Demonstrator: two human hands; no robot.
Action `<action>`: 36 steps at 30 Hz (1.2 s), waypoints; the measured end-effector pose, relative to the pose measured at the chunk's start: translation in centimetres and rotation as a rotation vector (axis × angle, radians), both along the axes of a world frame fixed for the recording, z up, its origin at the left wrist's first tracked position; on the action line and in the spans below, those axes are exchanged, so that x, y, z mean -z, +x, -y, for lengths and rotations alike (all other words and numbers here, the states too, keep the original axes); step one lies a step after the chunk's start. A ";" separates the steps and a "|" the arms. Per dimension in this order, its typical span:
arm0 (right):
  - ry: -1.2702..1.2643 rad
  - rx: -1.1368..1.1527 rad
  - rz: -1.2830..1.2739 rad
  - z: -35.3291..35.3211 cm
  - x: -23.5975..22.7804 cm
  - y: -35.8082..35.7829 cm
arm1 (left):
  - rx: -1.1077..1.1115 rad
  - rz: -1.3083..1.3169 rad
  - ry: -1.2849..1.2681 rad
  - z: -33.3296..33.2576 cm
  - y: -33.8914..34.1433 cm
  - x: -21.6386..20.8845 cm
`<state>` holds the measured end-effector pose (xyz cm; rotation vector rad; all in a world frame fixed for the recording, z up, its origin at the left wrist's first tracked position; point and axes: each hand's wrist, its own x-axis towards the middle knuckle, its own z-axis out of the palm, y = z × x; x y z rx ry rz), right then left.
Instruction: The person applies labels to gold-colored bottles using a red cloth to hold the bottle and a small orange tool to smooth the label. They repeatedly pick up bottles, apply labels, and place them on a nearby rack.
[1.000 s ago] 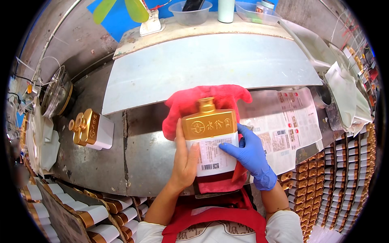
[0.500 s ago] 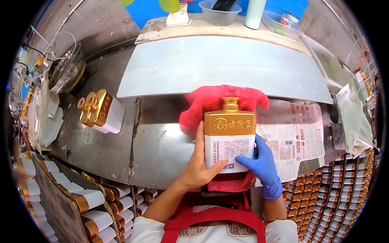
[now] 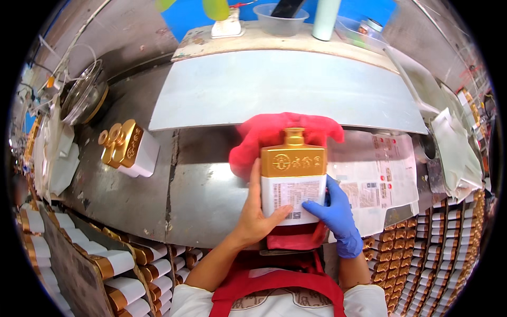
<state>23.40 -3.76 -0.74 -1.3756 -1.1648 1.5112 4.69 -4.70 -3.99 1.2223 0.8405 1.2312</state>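
Observation:
A white bottle (image 3: pixel 280 186) with a gold shoulder and neck faces me, its neck pointing away, with a printed label on its white lower part. My bare left hand (image 3: pixel 259 214) grips its left side, thumb on the label's lower edge. On the opposite side my right hand (image 3: pixel 335 211), in a blue glove, holds it with the thumb across the front. Behind and under the bottle lies a red cloth (image 3: pixel 248 148), partly hidden. Printed sheets with red dots (image 3: pixel 369 174) lie to the right of my gloved hand.
Several like bottles (image 3: pixel 138 150) stand together on the metal table (image 3: pixel 203 211) at left. A pale board (image 3: pixel 290 87) spans the back. Beyond it are a clear bowl (image 3: pixel 282 25) and a pale green cylinder (image 3: pixel 326 18). Racks of bottles (image 3: pixel 124 259) flank me below.
The whole view has shifted slightly. Both hands keep the same hold on the bottle, and my left thumb still presses at the label.

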 end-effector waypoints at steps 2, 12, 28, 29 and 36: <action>-0.003 -0.012 -0.013 0.0 0.2 -0.1 | -0.022 0.014 0.010 0.0 0.0 -0.1; 0.017 -0.015 -0.029 0.0 0.8 0.3 | 0.015 0.018 0.022 -0.1 0.1 -0.5; 0.093 0.003 -0.041 0.3 1.0 0.1 | 0.031 0.046 0.041 0.0 -0.1 0.0; 0.078 0.004 -0.047 0.4 1.0 0.1 | 0.023 0.017 0.055 0.0 -0.2 0.1; 0.010 0.029 0.061 -0.4 1.9 1.1 | -0.031 0.002 0.044 -1.1 -0.7 -0.8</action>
